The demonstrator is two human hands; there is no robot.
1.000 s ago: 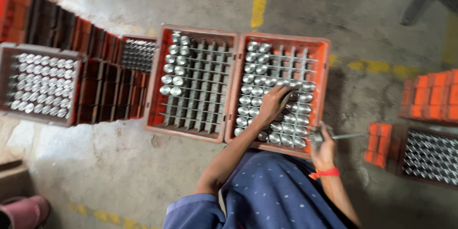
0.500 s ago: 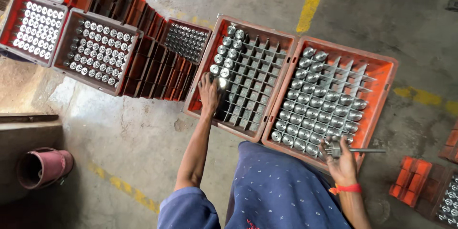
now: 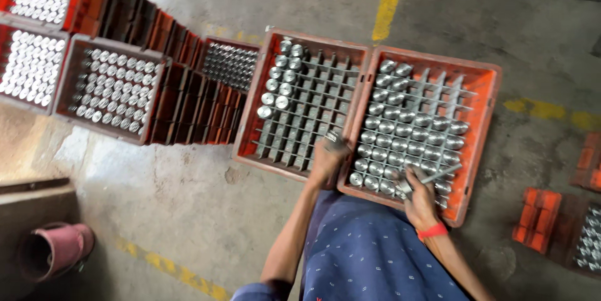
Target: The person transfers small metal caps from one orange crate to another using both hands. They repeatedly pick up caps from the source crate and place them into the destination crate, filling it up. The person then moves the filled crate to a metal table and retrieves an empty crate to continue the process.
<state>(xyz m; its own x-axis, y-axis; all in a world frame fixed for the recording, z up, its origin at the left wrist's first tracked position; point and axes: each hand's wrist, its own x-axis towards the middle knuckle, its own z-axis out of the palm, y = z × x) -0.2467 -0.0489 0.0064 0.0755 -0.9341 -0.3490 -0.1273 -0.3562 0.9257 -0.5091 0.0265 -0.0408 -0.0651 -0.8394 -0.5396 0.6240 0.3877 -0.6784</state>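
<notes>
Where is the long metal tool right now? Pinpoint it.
In the head view the long metal tool lies low on the right, gripped by the right hand over the near rows of metal cylinders in the right orange crate.

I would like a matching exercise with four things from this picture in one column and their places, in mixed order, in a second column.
Things:
1. left hand
2. right hand
3. pink pipe
4. yellow line

Places:
A. bottom left, on the floor
B. over the fuller orange crate, with a metal tool
C. top, beyond the crates
D. where the two crates meet, holding a metal cylinder

Pairs: 1-D, 2-B, 3-A, 4-C
</notes>
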